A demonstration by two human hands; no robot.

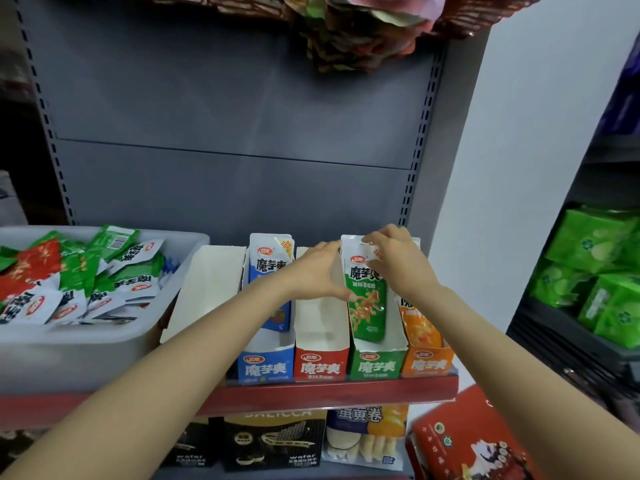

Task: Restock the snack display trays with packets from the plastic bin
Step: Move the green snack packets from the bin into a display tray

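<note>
The shelf (325, 393) carried the bin (104, 344) of packets at left and four trays beside it. In the green tray (377, 362) a green packet (367, 299) stood upright. My right hand (398, 261) pinched its top; my left hand (320, 271) gripped its left edge, above the red tray (320, 362).

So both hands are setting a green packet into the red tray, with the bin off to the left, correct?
Not quite. In the head view both hands, left and right, set the green packet into the green tray, not the red tray beside it. The bin is on the left.
</note>
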